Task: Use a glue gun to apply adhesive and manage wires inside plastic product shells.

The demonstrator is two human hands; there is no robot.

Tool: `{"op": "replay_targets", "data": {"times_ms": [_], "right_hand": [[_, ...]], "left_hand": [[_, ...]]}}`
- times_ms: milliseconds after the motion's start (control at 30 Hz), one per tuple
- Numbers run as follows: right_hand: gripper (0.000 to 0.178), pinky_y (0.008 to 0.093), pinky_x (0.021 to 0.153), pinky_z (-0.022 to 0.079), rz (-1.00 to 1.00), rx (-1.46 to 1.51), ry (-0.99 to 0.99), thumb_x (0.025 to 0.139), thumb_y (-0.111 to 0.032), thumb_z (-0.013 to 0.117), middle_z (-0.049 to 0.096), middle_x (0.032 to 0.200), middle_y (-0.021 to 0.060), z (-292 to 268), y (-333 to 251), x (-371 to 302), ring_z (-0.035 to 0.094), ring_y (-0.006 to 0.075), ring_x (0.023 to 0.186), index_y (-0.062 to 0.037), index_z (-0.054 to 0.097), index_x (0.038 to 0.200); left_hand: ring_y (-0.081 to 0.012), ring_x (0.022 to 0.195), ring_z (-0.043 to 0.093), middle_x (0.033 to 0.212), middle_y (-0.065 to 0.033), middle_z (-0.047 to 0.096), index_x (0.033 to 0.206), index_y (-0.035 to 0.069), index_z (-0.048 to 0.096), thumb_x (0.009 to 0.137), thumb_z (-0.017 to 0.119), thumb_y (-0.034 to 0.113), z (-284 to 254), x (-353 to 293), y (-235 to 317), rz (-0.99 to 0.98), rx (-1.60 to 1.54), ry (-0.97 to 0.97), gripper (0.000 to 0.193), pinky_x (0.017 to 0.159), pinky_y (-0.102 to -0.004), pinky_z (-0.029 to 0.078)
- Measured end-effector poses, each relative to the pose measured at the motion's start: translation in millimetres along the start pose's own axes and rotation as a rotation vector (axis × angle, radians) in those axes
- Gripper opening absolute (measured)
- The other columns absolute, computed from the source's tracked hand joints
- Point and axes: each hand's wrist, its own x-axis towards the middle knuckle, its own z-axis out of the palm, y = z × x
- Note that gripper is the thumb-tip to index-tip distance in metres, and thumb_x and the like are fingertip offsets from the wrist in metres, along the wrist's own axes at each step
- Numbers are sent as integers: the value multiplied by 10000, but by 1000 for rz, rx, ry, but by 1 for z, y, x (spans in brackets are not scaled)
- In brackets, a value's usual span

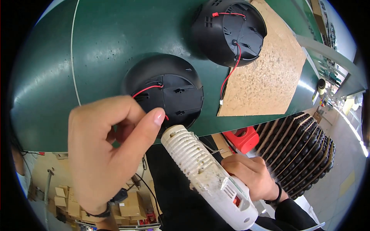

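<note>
My left hand (111,142) is closed over the near black round housing (181,98), thumb and forefinger curled together. A red wire (148,89) leaves the housing's inner face and passes behind those fingers. A short piece of red wire shows by the thumb tip, where the fingers seem to pinch it; the fingertips are partly hidden. In my right hand (250,175) is the grip of a white hot glue gun (204,173), with a ribbed, stained barrel. Its front end reaches the housing's near edge beside my left thumb, and the nozzle tip is hidden.
A second black housing (216,34), with red-and-black leads, rests at the back, partly on a brown board (266,81). The green table (104,50) ends just before me. Beyond its edge are a red stool (243,139), stacked layers of black round parts (296,154) and cardboard boxes (131,206).
</note>
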Motion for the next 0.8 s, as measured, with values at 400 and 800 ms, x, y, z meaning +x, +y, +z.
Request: {"op": "replay_targets", "data": {"times_ms": [400, 800], "right_hand": [[348, 325, 490, 494, 56, -46, -36, 737, -94, 755, 597, 838, 79, -1, -8, -2, 623, 236, 587, 12, 631, 1045], [263, 334, 475, 472, 49, -24, -16, 787, -78, 766, 561, 766, 85, -4, -12, 0, 599, 239, 544, 25, 628, 985]], "left_hand": [[-21, 572, 374, 621, 19, 474, 716, -14, 569, 886, 673, 50, -9, -1, -7, -12, -26, 22, 210, 508, -220, 268], [-224, 599, 554, 667, -50, 613, 780, 52, 721, 689, 799, 42, -22, -42, -43, 175, 206, -229, 120, 531, -341, 407]]}}
